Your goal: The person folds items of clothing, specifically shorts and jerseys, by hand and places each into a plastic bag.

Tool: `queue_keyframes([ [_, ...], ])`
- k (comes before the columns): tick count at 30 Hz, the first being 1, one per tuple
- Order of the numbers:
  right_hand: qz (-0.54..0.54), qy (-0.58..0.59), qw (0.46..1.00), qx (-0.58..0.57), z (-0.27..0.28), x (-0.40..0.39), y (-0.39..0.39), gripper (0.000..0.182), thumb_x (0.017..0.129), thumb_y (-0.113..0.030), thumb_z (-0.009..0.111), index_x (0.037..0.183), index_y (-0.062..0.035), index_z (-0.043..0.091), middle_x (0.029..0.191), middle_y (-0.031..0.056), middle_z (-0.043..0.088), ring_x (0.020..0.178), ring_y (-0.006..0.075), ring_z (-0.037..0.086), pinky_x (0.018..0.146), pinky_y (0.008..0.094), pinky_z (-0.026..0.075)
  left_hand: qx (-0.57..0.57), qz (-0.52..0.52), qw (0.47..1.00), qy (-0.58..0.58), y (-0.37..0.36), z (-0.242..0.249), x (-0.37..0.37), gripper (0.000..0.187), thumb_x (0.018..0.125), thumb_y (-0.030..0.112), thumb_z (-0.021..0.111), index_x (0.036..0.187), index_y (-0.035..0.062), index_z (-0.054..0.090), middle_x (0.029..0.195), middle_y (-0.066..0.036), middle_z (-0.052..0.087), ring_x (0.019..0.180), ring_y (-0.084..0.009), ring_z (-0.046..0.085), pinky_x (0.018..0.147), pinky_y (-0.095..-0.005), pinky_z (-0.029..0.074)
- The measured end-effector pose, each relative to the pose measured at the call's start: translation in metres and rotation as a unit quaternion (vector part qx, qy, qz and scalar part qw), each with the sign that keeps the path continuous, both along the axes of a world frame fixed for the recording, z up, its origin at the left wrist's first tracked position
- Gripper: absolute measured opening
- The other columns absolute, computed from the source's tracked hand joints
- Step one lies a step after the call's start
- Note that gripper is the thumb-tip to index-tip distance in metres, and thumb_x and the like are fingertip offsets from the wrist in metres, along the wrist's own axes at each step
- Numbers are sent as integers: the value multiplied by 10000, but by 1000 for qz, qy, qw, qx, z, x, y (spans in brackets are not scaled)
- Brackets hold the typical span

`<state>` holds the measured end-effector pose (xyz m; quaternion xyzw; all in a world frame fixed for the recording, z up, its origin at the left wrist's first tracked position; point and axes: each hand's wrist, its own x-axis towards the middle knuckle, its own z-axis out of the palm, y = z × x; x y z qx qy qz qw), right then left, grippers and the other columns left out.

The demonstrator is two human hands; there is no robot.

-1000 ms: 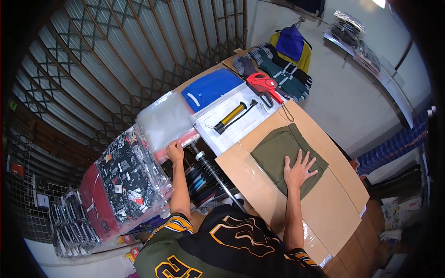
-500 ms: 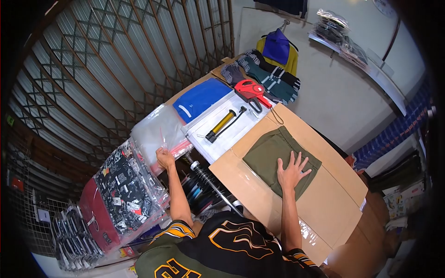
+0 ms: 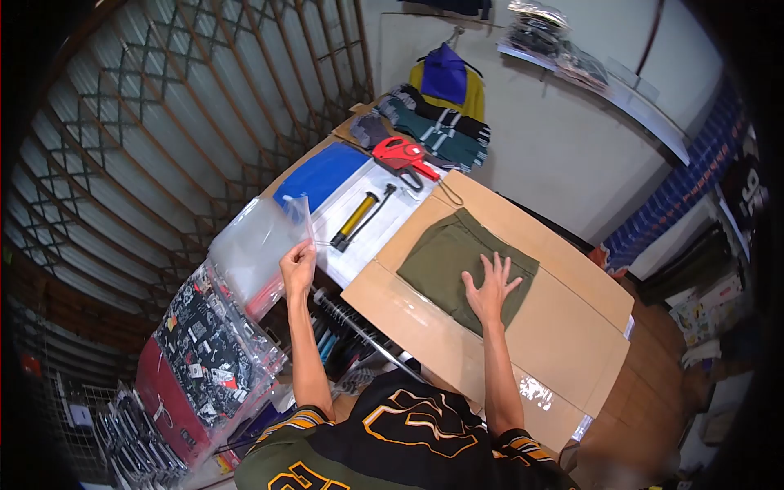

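cardboard sheet [image 3: 563, 327] as worktop; folded olive garment [image 3: 445, 257] flat on it | white board [image 3: 384, 224] alongside; yellow pump [image 3: 357, 219], red label gun [image 3: 400, 153] on it; blue garment [image 3: 318, 175] beside

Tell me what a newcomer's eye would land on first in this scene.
First, the right hand spread flat on a folded olive garment in the middle of the cardboard sheet. Next, the left hand pinching a clear plastic bag lifted off the stack at the left. Behind them, a red price-label gun and a yellow hand pump stand out.
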<state>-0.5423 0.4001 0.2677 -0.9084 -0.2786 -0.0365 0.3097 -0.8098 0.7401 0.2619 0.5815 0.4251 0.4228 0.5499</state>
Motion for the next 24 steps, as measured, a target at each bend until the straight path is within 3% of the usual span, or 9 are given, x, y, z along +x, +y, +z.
queue_keyframes([
  [1,-11,-1,1000,1,-1,2,-9,600,872,-372,730,1381,-91,580,1564,162,412,1512,389,226,1173,707,28,1,-11,1000,-1,-11,3,11,333,913,107,739,1195,-62,684,962,-58,712,815,-108,625,723,-262,508],
  [3,45,81,982,167,4,5,-32,547,879,-300,740,1354,-68,597,1503,178,486,1473,399,312,1213,604,157,22,-58,997,52,-46,22,37,292,922,134,736,1154,-44,719,931,-39,703,793,-91,593,717,-258,491],
  [4,18,85,975,204,11,0,-47,465,910,-214,727,1321,-30,609,1396,202,585,1368,364,486,1141,473,382,46,-65,995,67,-68,32,50,267,929,156,728,1122,-28,738,906,-32,701,776,-87,584,709,-261,486],
  [5,3,81,976,204,10,-1,-63,465,910,-214,727,1321,-30,609,1396,202,585,1368,364,486,1141,473,382,55,-100,991,69,-85,37,62,258,931,153,716,1116,-27,737,901,-32,702,769,-83,585,702,-258,483],
  [7,-16,242,901,361,6,-2,-99,391,950,-146,689,1301,8,607,1327,208,634,1250,297,608,1035,392,499,63,-170,978,106,-120,46,87,229,932,165,711,1059,-23,741,884,-23,699,765,-78,584,693,-253,482],
  [8,-40,226,903,363,14,-6,-119,331,970,-89,658,1266,48,607,1245,205,676,1173,248,652,980,352,530,62,-186,975,104,-140,43,102,229,932,165,711,1059,-23,741,884,-23,699,765,-78,584,693,-253,482],
  [10,-74,216,903,364,2,-6,-162,338,965,-105,660,1268,38,611,1209,197,693,1129,244,670,952,351,538,50,-232,970,55,-182,36,130,199,918,167,730,981,-22,725,829,1,669,738,-68,561,670,-245,471],
  [15,-149,206,894,368,-10,-2,-251,340,960,-119,663,1261,31,618,1127,178,728,1057,227,695,912,338,546,72,-349,932,68,-294,18,192,163,874,131,772,881,-9,691,798,-2,607,693,-68,520,628,-240,454],
  [24,-181,192,888,378,14,7,-323,455,893,-156,752,1297,-4,608,1105,185,727,975,230,704,846,345,562,50,-543,832,104,-465,2,239,207,817,129,826,806,-1,665,740,3,588,668,-74,502,609,-245,447],
])
